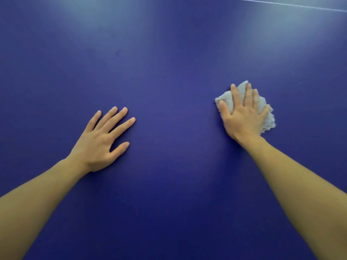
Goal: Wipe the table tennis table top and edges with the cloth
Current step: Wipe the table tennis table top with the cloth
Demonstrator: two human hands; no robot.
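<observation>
The blue table tennis table top (169, 76) fills the whole view. A crumpled light grey cloth (268, 117) lies on it at the right. My right hand (244, 115) presses flat on the cloth with straight, spread fingers, and the cloth sticks out beyond the fingertips and on both sides. My left hand (103, 141) rests palm down on the bare table at the left, fingers spread, holding nothing.
A thin white line (281, 4) crosses the table top at the far upper right. Pale light reflections lie along the far part of the surface. No table edge is in view.
</observation>
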